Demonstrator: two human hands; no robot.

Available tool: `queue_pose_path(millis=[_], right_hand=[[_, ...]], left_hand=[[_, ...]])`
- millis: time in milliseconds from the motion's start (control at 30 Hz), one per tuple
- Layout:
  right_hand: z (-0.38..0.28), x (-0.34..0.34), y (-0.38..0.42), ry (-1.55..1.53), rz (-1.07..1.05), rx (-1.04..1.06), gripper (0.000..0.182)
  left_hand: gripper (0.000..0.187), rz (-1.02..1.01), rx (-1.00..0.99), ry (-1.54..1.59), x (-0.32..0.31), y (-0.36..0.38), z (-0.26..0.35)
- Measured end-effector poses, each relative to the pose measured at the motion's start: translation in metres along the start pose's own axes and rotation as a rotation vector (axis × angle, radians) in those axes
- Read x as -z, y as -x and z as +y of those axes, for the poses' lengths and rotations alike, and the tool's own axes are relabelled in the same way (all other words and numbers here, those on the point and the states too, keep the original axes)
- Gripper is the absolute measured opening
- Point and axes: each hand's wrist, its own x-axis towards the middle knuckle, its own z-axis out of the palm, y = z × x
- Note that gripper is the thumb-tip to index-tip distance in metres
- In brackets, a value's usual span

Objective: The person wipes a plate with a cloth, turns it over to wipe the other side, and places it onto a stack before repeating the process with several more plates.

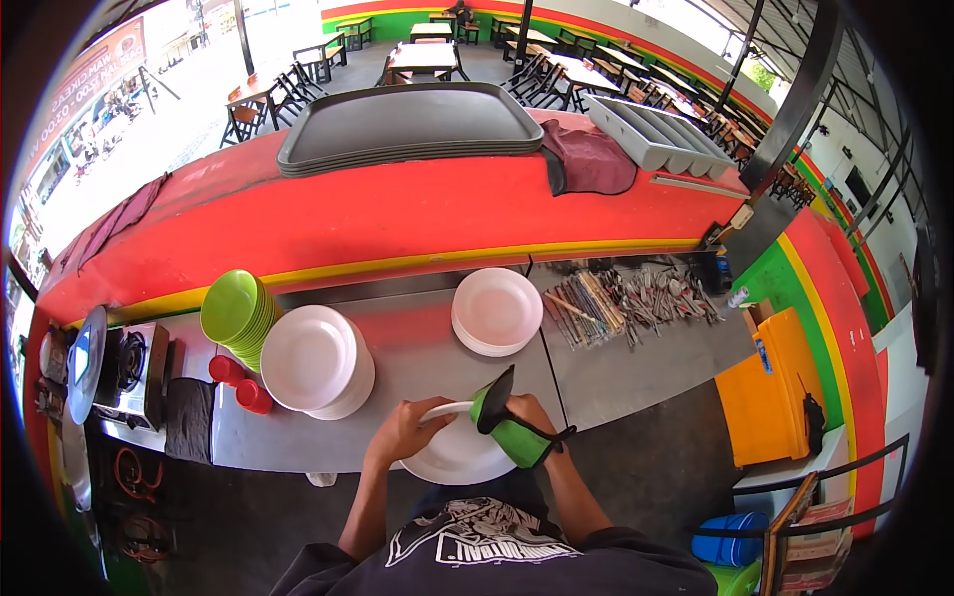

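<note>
My left hand grips a white plate, which is tilted so that mostly its rim shows. My right hand is closed on a green cloth with black edging, wrapped over the right side of that plate. The cloth hides part of the plate and most of my right fingers. Below both hands, close to my body, lies another white plate at the counter's front edge. Beyond my hands is a stack of smaller white plates. A taller stack of white plates stands to the left.
Green bowls and red cups stand left on the metal counter, near a gas stove. Spoons and forks lie at the right. Dark trays and a grey cutlery holder rest on the red ledge.
</note>
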Motion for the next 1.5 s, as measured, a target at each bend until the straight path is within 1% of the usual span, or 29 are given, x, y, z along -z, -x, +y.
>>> queue_pose_path(millis=[67, 100, 167, 267, 300, 400, 433, 500, 533, 567, 600, 667, 767, 867, 967, 1067, 1100, 1167, 1300, 1367, 1400, 1433, 1467, 1500], right_hand=[[-0.014, 0.002, -0.005, 0.075, -0.021, 0.086, 0.016], [-0.017, 0.003, -0.007, 0.114, -0.032, 0.129, 0.016], [-0.019, 0.007, -0.010, 0.038, -0.003, 0.127, 0.015], [-0.002, 0.009, -0.007, -0.074, 0.071, 0.107, 0.015], [0.007, 0.006, -0.007, -0.110, 0.103, 0.098, 0.015], [0.017, -0.003, -0.002, -0.548, 0.272, -0.034, 0.016], [0.004, -0.001, 0.002, -0.825, 0.296, -0.179, 0.019], [0.015, -0.011, 0.001, -1.288, 0.338, -0.284, 0.018], [0.024, -0.018, 0.003, -1.294, 0.365, -0.279, 0.018], [0.033, -0.024, 0.005, -1.299, 0.391, -0.274, 0.018], [0.035, -0.028, 0.005, -1.303, 0.418, -0.268, 0.018], [0.038, -0.029, 0.008, -1.192, 0.401, -0.255, 0.018], [0.041, -0.023, 0.012, -0.906, 0.313, -0.183, 0.018], [0.044, -0.021, 0.014, -0.653, 0.234, -0.102, 0.020], [0.037, -0.014, 0.009, -0.277, 0.100, 0.039, 0.021], [0.005, -0.001, 0.002, -0.208, 0.019, -0.049, 0.019], [0.007, -0.004, 0.001, -0.162, 0.029, -0.017, 0.019], [0.014, -0.009, -0.001, -0.069, 0.043, 0.043, 0.021], [-0.009, 0.000, -0.006, -0.154, 0.114, 0.038, 0.019], [-0.013, 0.004, -0.006, -0.155, 0.183, 0.048, 0.017], [-0.005, 0.002, -0.005, -0.185, 0.230, 0.030, 0.017], [0.006, 0.000, -0.002, -0.216, 0.276, 0.011, 0.018], [0.016, -0.003, 0.002, -0.246, 0.323, -0.008, 0.018], [0.012, -0.006, 0.001, -0.385, 0.388, -0.038, 0.019]], left_hand=[[0.022, -0.035, -0.020, -0.036, -0.005, -0.001, 0.001], [0.022, -0.017, -0.038, -0.018, -0.005, -0.001, 0.002], [0.020, 0.022, -0.074, 0.017, 0.000, -0.001, 0.008], [0.018, 0.085, 0.001, 0.072, 0.009, 0.001, 0.007], [0.019, 0.140, 0.021, 0.147, 0.009, 0.004, -0.001], [0.023, 0.387, 0.105, 0.264, 0.007, 0.010, -0.023], [0.030, 0.446, 0.166, 0.500, 0.007, 0.012, -0.017], [0.033, 0.615, 0.157, 0.672, -0.003, 0.008, -0.027], [0.035, 0.698, 0.152, 0.759, -0.008, 0.007, -0.028], [0.041, 0.712, 0.166, 0.782, -0.010, 0.007, -0.028], [0.041, 0.691, 0.160, 0.780, -0.010, 0.008, -0.026], [0.041, 0.650, 0.145, 0.775, -0.008, 0.010, -0.021], [0.035, 0.535, 0.223, 0.641, 0.000, 0.014, -0.019], [0.031, 0.331, 0.240, 0.256, 0.015, 0.016, -0.010], [0.028, 0.096, 0.179, 0.094, 0.014, 0.015, -0.010], [0.026, 0.086, 0.085, 0.076, 0.006, 0.013, 0.000], [0.023, 0.065, 0.057, 0.056, 0.005, 0.011, 0.005], [0.022, 0.058, 0.026, 0.032, 0.003, 0.007, 0.010], [0.022, 0.107, 0.031, 0.079, 0.003, 0.007, 0.002], [0.024, 0.213, 0.082, 0.189, 0.002, 0.009, -0.002], [0.025, 0.266, 0.109, 0.243, 0.003, 0.011, -0.004], [0.031, 0.265, 0.172, 0.215, 0.008, 0.014, -0.009], [0.031, 0.344, 0.175, 0.318, 0.005, 0.015, -0.016], [0.032, 0.422, 0.178, 0.421, 0.000, 0.015, -0.023]])
